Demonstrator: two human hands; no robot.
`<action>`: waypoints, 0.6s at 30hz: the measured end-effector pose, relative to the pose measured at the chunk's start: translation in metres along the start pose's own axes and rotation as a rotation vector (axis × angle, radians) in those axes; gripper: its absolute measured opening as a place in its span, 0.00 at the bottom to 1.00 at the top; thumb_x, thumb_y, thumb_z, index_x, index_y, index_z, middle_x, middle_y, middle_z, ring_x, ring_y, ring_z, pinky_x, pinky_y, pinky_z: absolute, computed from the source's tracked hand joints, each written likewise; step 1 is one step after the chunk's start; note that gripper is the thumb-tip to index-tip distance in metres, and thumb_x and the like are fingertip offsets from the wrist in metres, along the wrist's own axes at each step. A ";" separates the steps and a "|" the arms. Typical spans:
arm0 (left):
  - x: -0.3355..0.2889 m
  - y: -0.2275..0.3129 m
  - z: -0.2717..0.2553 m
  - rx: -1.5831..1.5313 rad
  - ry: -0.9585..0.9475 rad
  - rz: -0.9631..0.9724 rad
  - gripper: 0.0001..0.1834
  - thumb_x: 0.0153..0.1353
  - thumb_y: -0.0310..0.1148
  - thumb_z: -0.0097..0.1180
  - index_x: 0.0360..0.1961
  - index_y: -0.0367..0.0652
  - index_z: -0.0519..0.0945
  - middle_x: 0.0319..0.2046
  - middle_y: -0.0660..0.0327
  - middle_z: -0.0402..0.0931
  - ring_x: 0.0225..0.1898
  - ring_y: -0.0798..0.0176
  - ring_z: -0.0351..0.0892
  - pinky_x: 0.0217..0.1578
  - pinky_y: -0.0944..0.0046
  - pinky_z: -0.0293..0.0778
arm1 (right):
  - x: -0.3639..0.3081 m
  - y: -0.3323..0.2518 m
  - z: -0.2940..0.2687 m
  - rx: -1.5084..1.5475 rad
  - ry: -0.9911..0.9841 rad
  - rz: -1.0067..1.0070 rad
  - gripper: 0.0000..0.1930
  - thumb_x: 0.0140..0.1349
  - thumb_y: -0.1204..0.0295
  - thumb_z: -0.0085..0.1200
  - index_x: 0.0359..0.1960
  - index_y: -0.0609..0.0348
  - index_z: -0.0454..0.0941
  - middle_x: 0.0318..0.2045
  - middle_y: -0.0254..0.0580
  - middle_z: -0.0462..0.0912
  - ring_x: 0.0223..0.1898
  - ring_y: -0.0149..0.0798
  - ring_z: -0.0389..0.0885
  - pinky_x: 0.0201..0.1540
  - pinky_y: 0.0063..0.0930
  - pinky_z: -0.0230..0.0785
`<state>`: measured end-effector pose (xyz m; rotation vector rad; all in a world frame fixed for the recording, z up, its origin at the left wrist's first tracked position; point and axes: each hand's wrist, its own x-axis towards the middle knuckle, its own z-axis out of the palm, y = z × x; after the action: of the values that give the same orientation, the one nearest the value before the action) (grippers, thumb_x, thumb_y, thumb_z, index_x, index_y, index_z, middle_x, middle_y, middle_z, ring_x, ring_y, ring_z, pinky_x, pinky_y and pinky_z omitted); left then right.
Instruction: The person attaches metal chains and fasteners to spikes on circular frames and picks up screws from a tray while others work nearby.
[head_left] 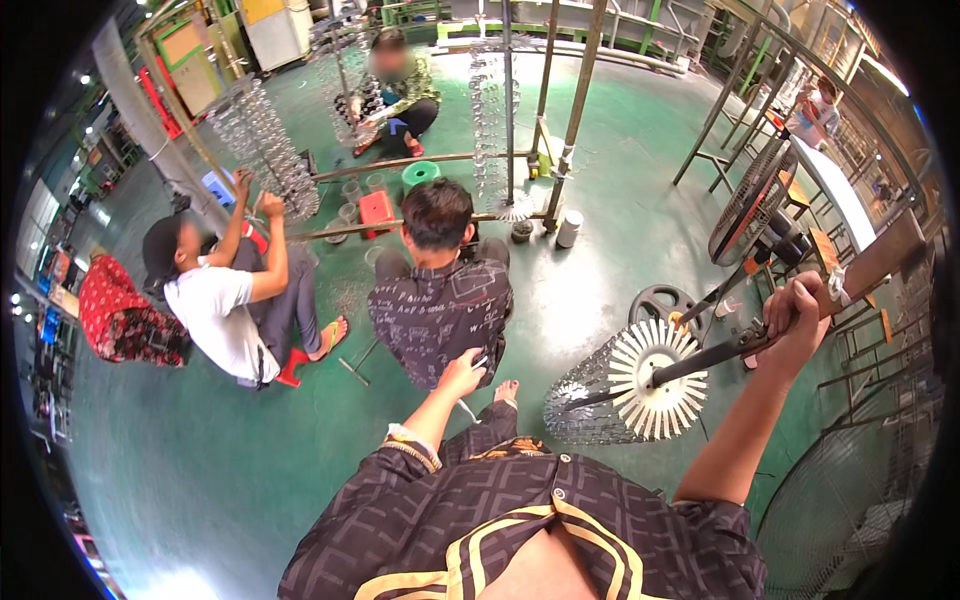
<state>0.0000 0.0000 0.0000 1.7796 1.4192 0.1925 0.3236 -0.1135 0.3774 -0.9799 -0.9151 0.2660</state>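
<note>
My right hand [797, 312] is raised and closed around a long dark metal rod [700, 358]. The rod carries a round rack [625, 385] with white spoke-like teeth and many small metal pieces hanging off it. My left hand [461, 375] reaches forward and low, pinching a small thin metal piece just behind the back of a person squatting in a dark patterned shirt [440, 310]. My patterned dark shirt with yellow trim fills the bottom of the view.
A person in a white shirt [215, 315] sits on a red stool at left, working on a hanging rack [262, 140]. Another person [392, 85] sits farther back. Vertical poles [575, 110], a standing fan [750, 205], a wire fan guard [850, 500] and a green floor surround me.
</note>
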 end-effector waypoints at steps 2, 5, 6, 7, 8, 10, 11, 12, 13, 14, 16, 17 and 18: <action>0.003 0.028 -0.020 0.110 -0.041 -0.038 0.34 0.52 0.39 0.54 0.61 0.57 0.58 0.43 0.47 0.75 0.45 0.46 0.74 0.45 0.51 0.69 | 0.004 -0.001 -0.001 0.043 -0.031 -0.015 0.08 0.54 0.71 0.44 0.21 0.59 0.62 0.08 0.28 0.55 0.07 0.22 0.50 0.12 0.17 0.47; 0.050 0.028 -0.004 0.309 -0.287 -0.029 0.33 0.54 0.33 0.48 0.62 0.58 0.55 0.40 0.47 0.76 0.43 0.46 0.76 0.43 0.51 0.70 | 0.046 0.046 0.012 -0.054 0.005 0.049 0.07 0.55 0.73 0.42 0.21 0.59 0.61 0.09 0.28 0.55 0.08 0.22 0.49 0.12 0.16 0.47; 0.087 0.032 -0.019 0.361 -0.245 -0.038 0.34 0.54 0.31 0.47 0.63 0.56 0.54 0.40 0.47 0.76 0.43 0.47 0.76 0.43 0.51 0.70 | 0.064 0.051 0.021 -0.018 -0.013 -0.011 0.07 0.55 0.73 0.42 0.21 0.58 0.61 0.09 0.28 0.55 0.08 0.22 0.49 0.13 0.16 0.48; 0.099 0.028 -0.021 0.411 -0.262 -0.078 0.35 0.54 0.29 0.46 0.64 0.55 0.52 0.40 0.47 0.76 0.43 0.49 0.76 0.43 0.51 0.70 | 0.074 0.058 0.022 -0.012 -0.021 -0.012 0.07 0.55 0.73 0.42 0.21 0.58 0.60 0.09 0.28 0.55 0.08 0.22 0.49 0.13 0.16 0.48; 0.112 0.026 -0.026 0.472 -0.312 -0.099 0.30 0.53 0.29 0.46 0.60 0.47 0.60 0.42 0.48 0.76 0.46 0.50 0.76 0.45 0.52 0.70 | 0.086 0.066 0.025 -0.005 -0.030 -0.013 0.07 0.55 0.73 0.42 0.22 0.58 0.60 0.10 0.29 0.55 0.08 0.22 0.49 0.13 0.16 0.48; 0.125 0.023 -0.024 0.488 -0.371 -0.124 0.25 0.52 0.30 0.46 0.55 0.44 0.67 0.43 0.48 0.75 0.47 0.49 0.75 0.46 0.53 0.70 | 0.103 0.082 0.031 -0.011 -0.026 -0.016 0.07 0.55 0.73 0.41 0.21 0.58 0.59 0.10 0.29 0.55 0.09 0.22 0.49 0.13 0.16 0.48; 0.133 0.023 -0.023 0.495 -0.400 -0.137 0.23 0.52 0.31 0.46 0.52 0.42 0.71 0.44 0.48 0.75 0.48 0.49 0.74 0.47 0.54 0.70 | 0.111 0.090 0.034 -0.013 -0.026 -0.016 0.07 0.55 0.73 0.41 0.21 0.58 0.58 0.11 0.29 0.55 0.09 0.22 0.50 0.13 0.16 0.48; 0.139 0.036 -0.028 0.478 -0.440 -0.193 0.18 0.52 0.32 0.46 0.44 0.39 0.77 0.46 0.48 0.74 0.50 0.49 0.73 0.49 0.54 0.69 | 0.121 0.098 0.036 -0.005 -0.030 -0.014 0.07 0.55 0.73 0.41 0.22 0.58 0.58 0.11 0.29 0.55 0.09 0.22 0.50 0.13 0.16 0.48; 0.145 0.048 -0.035 0.446 -0.417 -0.203 0.18 0.52 0.32 0.46 0.44 0.39 0.77 0.46 0.47 0.73 0.50 0.49 0.73 0.49 0.54 0.68 | 0.132 0.105 0.038 0.002 -0.037 -0.015 0.07 0.55 0.73 0.41 0.22 0.58 0.58 0.11 0.29 0.56 0.09 0.22 0.50 0.13 0.16 0.48; 0.150 0.058 -0.041 0.413 -0.394 -0.214 0.18 0.52 0.32 0.46 0.44 0.38 0.77 0.47 0.47 0.73 0.50 0.50 0.72 0.49 0.55 0.68 | 0.143 0.112 0.040 0.011 -0.046 -0.015 0.07 0.55 0.73 0.41 0.22 0.58 0.58 0.11 0.30 0.56 0.09 0.23 0.50 0.13 0.16 0.48; 0.167 0.060 -0.039 0.374 -0.379 -0.261 0.19 0.52 0.32 0.46 0.45 0.38 0.76 0.47 0.47 0.72 0.51 0.50 0.72 0.50 0.56 0.68 | 0.164 0.123 0.052 0.008 -0.013 -0.012 0.07 0.54 0.73 0.41 0.21 0.58 0.59 0.11 0.29 0.56 0.09 0.22 0.50 0.14 0.16 0.48; 0.174 0.059 -0.037 0.405 -0.429 -0.294 0.21 0.53 0.36 0.48 0.47 0.39 0.75 0.49 0.49 0.72 0.52 0.50 0.71 0.50 0.56 0.67 | 0.174 0.129 0.056 0.008 0.000 -0.009 0.07 0.54 0.73 0.41 0.21 0.59 0.60 0.10 0.29 0.56 0.09 0.22 0.50 0.14 0.16 0.48; 0.180 0.063 -0.037 0.439 -0.477 -0.327 0.23 0.54 0.40 0.49 0.49 0.41 0.74 0.50 0.51 0.71 0.53 0.51 0.70 0.51 0.56 0.67 | 0.185 0.136 0.057 0.012 -0.007 -0.006 0.07 0.53 0.73 0.41 0.21 0.59 0.60 0.10 0.29 0.56 0.09 0.22 0.50 0.14 0.16 0.48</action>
<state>0.0883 0.1734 0.0015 1.7333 1.4326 -0.7184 0.4200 0.1031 0.3816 -0.9660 -0.9221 0.2699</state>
